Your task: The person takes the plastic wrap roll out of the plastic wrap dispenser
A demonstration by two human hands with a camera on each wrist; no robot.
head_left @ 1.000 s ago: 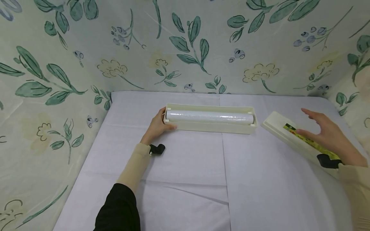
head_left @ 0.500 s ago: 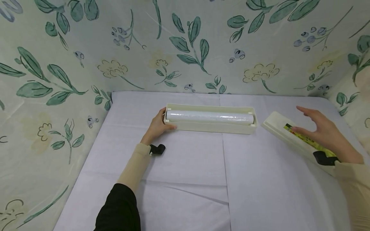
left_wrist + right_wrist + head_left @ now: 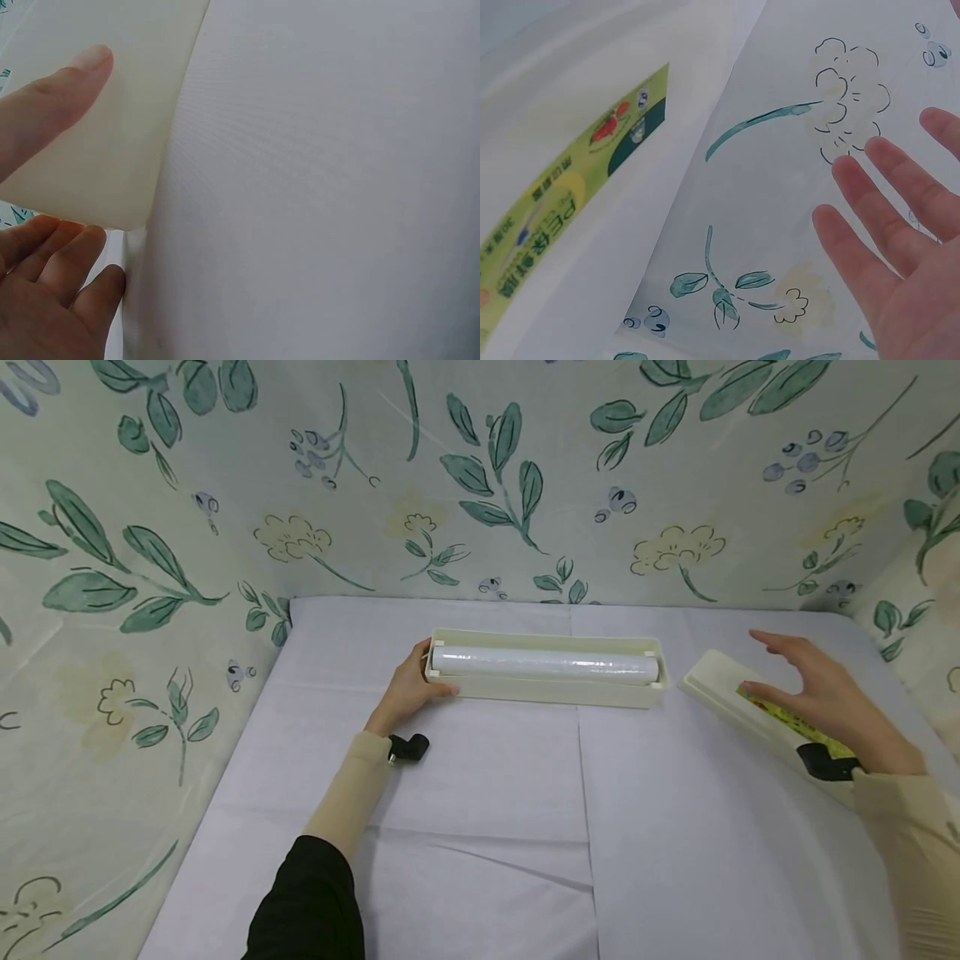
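A long cream plastic cling film box [image 3: 547,692] sits lidless at the table's far side, a shiny roll of cling film [image 3: 545,665] lying inside it. My left hand [image 3: 408,691] grips its left end. In the left wrist view the thumb [image 3: 56,101] lies across the box's front wall [image 3: 131,142], and the fingers bend at its end. To the right, the cream lid [image 3: 720,681] lies slantwise, with a yellow-green printed label [image 3: 577,180]. Over this lid my right hand [image 3: 825,697] hovers with fingers spread, holding nothing; it hides part of the label.
White cloth [image 3: 480,777] with creases covers the table. A floral curtain [image 3: 360,485] rises behind the far edge and along both sides. Black wrist cameras sit on both wrists, the left one [image 3: 409,747] close to the cloth.
My right hand has drifted left and slightly up over the lid, toward the box. My left hand, the box and the roll have stayed where they were.
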